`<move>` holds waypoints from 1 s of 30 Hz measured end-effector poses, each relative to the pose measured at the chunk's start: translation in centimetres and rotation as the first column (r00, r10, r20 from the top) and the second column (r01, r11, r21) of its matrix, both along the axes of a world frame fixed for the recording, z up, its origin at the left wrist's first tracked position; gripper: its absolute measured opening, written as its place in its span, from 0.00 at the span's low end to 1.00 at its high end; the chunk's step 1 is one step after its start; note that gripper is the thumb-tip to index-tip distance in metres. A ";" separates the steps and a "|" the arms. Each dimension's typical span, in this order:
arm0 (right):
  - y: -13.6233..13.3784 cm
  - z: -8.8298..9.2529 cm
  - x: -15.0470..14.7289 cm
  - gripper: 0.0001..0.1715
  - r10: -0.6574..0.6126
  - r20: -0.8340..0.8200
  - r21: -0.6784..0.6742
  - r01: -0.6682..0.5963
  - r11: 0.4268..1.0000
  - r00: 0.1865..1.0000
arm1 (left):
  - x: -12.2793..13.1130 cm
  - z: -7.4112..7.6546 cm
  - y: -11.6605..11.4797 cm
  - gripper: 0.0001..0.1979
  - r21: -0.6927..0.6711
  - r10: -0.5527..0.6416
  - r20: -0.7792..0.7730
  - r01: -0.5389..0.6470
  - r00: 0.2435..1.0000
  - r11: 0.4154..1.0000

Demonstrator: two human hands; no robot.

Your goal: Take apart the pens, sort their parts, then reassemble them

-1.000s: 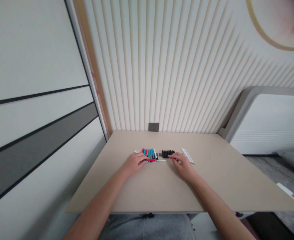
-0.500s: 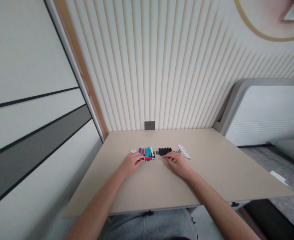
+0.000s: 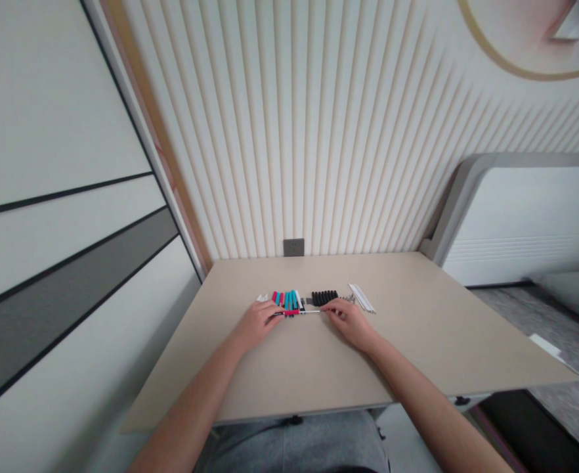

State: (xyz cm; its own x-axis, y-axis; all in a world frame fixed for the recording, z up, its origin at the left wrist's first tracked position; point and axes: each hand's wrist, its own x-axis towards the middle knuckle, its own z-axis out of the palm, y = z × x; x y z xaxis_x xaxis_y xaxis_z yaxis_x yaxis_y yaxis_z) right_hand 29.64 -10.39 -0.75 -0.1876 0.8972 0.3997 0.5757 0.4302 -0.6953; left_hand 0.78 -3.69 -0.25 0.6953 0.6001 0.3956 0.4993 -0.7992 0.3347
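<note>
1. The left hand (image 3: pixel 256 323) and right hand (image 3: pixel 349 322) were narrowly closed, pinching opposite ends of a thin white rod (image 3: pixel 305 312), a hold that kept it straight.
2. The rod lay just near a row of teal and pink sticks (image 3: pixel 286 301) on the beige surface (image 3: pixel 432 328).
3. Black pieces (image 3: pixel 324 297) and white sticks (image 3: pixel 361 297) sat further right, grouped apart by kind.
</note>
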 end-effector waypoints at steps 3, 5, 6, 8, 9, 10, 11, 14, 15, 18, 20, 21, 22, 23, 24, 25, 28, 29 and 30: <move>0.1 -0.1 -0.1 0.13 0.001 0.015 -0.001 -0.001 1.000 1.000 | 0.0 -0.1 0.1 0.10 -0.002 0.004 -0.003 -0.004 1.000 1.000; 0.1 -0.1 -0.2 0.13 0.007 0.024 -0.004 -0.007 1.000 1.000 | 0.0 -0.3 0.2 0.10 -0.001 0.003 -0.002 -0.003 1.000 1.000; 0.1 -0.2 -0.2 0.13 0.011 0.027 -0.005 -0.011 1.000 1.000 | 0.0 -0.4 0.2 0.10 -0.001 0.001 -0.002 -0.001 1.000 1.000; 0.1 -0.2 -0.3 0.14 0.020 0.030 -0.007 -0.020 1.000 0.999 | 0.0 -0.5 0.3 0.10 -0.001 -0.003 -0.002 0.003 1.000 1.000; 0.1 -0.3 -0.4 0.14 0.024 0.029 -0.008 -0.024 1.000 0.999 | 0.0 -0.6 0.3 0.10 -0.001 -0.004 -0.002 0.004 1.000 1.000; 0.1 -0.3 -0.4 0.14 0.029 0.027 -0.008 -0.028 1.000 0.999 | 0.0 -0.6 0.3 0.10 -0.001 -0.005 -0.003 0.005 1.000 1.000; 0.0 -0.3 -0.5 0.13 0.032 0.025 -0.007 -0.031 0.999 0.999 | 0.0 -0.6 0.3 0.10 -0.002 -0.006 -0.006 0.006 1.000 1.000; 0.0 -0.4 -0.6 0.13 0.040 0.016 -0.006 -0.040 0.999 0.999 | 0.0 -0.6 0.2 0.10 -0.002 -0.015 -0.017 0.015 1.000 1.000; 0.0 -0.4 -0.6 0.13 0.040 0.014 -0.008 -0.040 0.999 0.999 | 0.0 -0.6 0.2 0.10 -0.002 -0.017 -0.018 0.017 1.000 1.000; 0.0 -0.5 -0.6 0.13 0.036 0.005 -0.013 -0.036 0.999 0.999 | -0.1 -0.7 0.3 0.11 -0.004 -0.026 -0.018 0.026 0.999 1.000; 0.0 -0.5 -0.7 0.13 0.029 -0.004 -0.009 -0.029 1.000 1.000 | -0.1 -0.8 0.3 0.11 -0.002 -0.036 -0.020 0.036 0.999 0.999; 0.0 -0.5 -0.7 0.13 0.030 -0.007 -0.005 -0.030 1.000 1.000 | 0.0 -0.9 0.3 0.11 -0.002 -0.043 -0.025 0.043 0.999 0.999; 0.0 -0.4 -0.8 0.12 0.036 -0.009 0.000 -0.036 0.999 0.999 | 0.0 -0.9 0.3 0.11 -0.002 -0.052 -0.033 0.052 0.998 0.999; 0.0 -0.4 -0.9 0.12 0.047 -0.009 0.003 -0.047 0.999 0.999 | 0.1 -1.0 0.2 0.11 -0.002 -0.061 -0.043 0.061 0.997 0.998; 0.0 -0.3 -1.0 0.12 0.057 -0.009 0.004 -0.057 0.998 0.998 | 0.1 -1.0 0.2 0.11 -0.002 -0.070 -0.054 0.070 0.996 0.998; -0.1 -0.3 -1.1 0.12 0.062 -0.010 0.002 -0.062 0.998 0.998 | 0.2 -1.0 0.2 0.12 -0.002 -0.079 -0.063 0.079 0.995 0.997; -0.3 -0.2 -1.5 0.13 0.048 -0.027 -0.018 -0.049 0.999 0.998 | 0.4 -1.1 0.1 0.12 0.006 -0.101 -0.062 0.102 0.993 0.995; -0.3 -0.1 -1.6 0.14 0.045 -0.038 -0.029 -0.046 0.999 0.998 | 0.4 -1.2 0.2 0.12 0.008 -0.103 -0.048 0.103 0.994 0.995; -0.4 -0.1 -1.6 0.15 0.048 -0.048 -0.041 -0.050 0.998 0.998 | 0.4 -1.2 0.2 0.12 0.010 -0.102 -0.032 0.102 0.994 0.995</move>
State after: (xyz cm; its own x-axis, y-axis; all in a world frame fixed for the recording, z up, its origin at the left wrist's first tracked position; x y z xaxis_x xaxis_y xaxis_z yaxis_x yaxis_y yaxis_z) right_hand 28.01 -10.80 -0.85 -0.2139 0.9037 0.3709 0.5205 0.4267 -0.7395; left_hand 1.17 -3.49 -1.44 0.7647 0.5211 0.3791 0.4253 -0.8501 0.3107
